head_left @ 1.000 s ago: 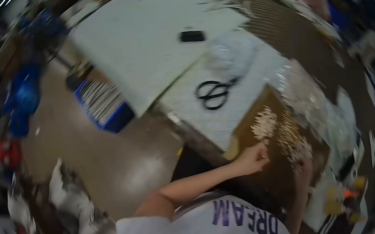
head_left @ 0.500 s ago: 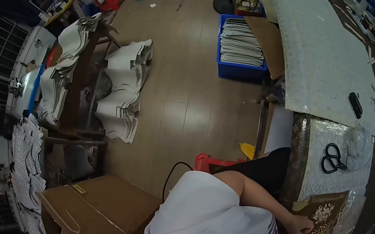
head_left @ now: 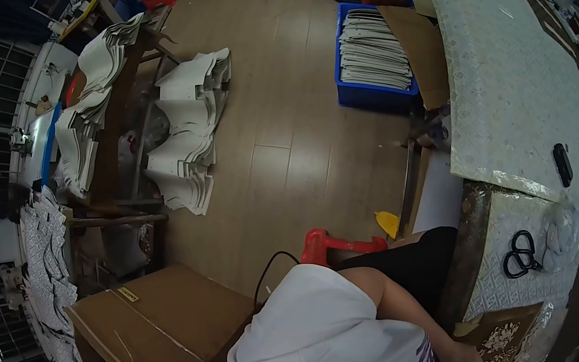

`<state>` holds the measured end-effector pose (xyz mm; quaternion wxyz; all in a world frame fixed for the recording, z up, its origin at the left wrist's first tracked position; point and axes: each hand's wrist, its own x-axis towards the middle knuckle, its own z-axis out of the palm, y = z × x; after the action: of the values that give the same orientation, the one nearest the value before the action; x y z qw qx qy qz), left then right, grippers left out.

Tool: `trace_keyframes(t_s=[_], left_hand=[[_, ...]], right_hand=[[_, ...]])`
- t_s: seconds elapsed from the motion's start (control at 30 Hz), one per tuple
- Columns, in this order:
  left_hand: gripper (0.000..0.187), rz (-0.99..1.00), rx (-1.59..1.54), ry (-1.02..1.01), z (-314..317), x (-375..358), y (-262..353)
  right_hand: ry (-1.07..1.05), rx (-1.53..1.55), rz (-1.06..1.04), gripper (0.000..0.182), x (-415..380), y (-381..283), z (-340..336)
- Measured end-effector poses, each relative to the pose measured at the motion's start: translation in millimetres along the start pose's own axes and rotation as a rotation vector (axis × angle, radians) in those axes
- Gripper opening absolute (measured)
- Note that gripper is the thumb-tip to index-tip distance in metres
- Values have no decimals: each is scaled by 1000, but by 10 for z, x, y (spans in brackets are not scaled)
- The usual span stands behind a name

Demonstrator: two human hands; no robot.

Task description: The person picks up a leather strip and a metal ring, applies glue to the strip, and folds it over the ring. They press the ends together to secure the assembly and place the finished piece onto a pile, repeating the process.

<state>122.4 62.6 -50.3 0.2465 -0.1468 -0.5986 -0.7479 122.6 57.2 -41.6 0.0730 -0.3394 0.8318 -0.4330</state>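
My left hand point(head_left: 463, 360) is near the bottom edge, its fingers curled closed; whatever they may hold is hidden. It rests at the left side of a brown cardboard tray point(head_left: 527, 318) with small pale pieces point(head_left: 500, 338) in it. Black-handled scissors point(head_left: 520, 254) lie beyond the tray on a patterned, plastic-covered surface point(head_left: 496, 285), beside crumpled clear plastic point(head_left: 558, 246). Farther up, a black object point(head_left: 563, 165) sits on a large pale sheet point(head_left: 491, 76). My right hand is out of view.
A cardboard box point(head_left: 168, 319) stands at lower left. Stacked pale pieces lie on a bench point(head_left: 115, 106) and beside it point(head_left: 187, 144). A blue crate point(head_left: 376, 97) holds more sheets. A red stool point(head_left: 318, 246) and yellow object point(head_left: 387, 223) are near my leg.
The view has shifted, so the far floor objects appear higher and the scissors lower and farther right. My left hand appears lower, closer to the bottom edge, still with curled fingers.
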Motion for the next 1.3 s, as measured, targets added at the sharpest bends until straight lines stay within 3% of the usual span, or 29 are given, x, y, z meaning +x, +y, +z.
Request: trace_keyframes(t_s=[1.3], left_hand=[[20,48,-56,-57,26,45,-52]], right_hand=[[55,16,38,9,32,35,-37]])
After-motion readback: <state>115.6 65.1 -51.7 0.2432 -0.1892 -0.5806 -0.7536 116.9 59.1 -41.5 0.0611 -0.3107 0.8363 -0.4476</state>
